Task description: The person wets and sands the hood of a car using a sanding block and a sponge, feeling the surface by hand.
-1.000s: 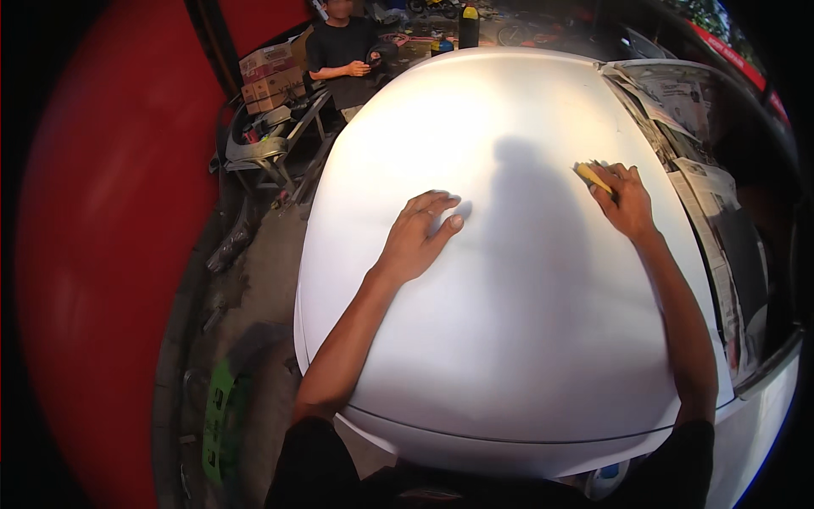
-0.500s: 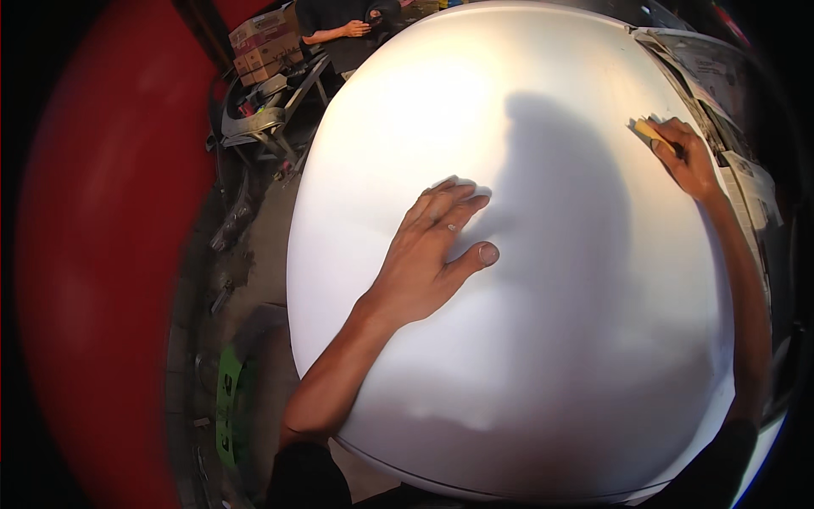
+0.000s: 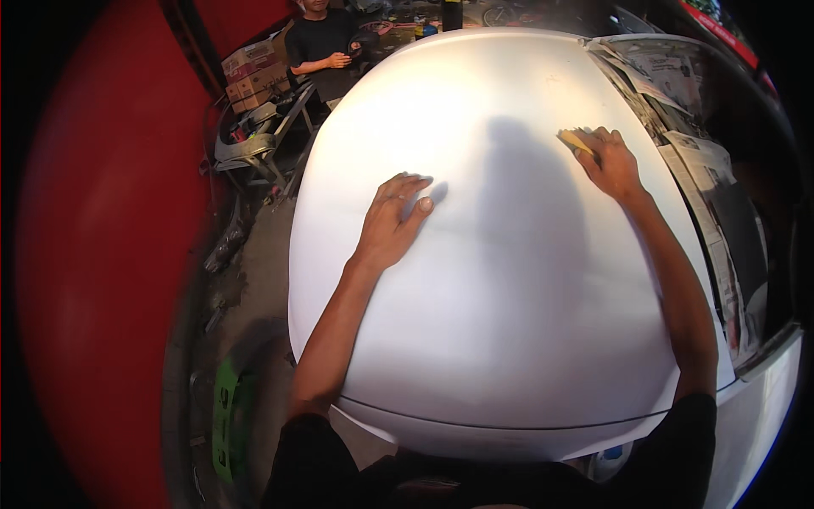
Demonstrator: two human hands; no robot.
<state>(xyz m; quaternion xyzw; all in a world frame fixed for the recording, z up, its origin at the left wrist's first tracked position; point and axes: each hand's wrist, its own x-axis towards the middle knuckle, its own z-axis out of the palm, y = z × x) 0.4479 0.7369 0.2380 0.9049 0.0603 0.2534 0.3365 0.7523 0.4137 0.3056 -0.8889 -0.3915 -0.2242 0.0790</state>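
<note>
A white car hood fills the middle, with my shadow across it. My left hand is on the hood left of centre, fingers apart and holding nothing. My right hand grips a small yellow block against the hood's upper right, near its edge. Just right of that edge, newspaper sheets cover part of the dark windscreen area.
A person in a dark shirt stands beyond the hood. Cardboard boxes and a cluttered metal stand are at back left. A large red surface fills the left side, with a green item low beside the hood.
The view has shifted. Since half a second ago my right hand with the block has moved leftward in the picture, and my left hand appears higher and further left.
</note>
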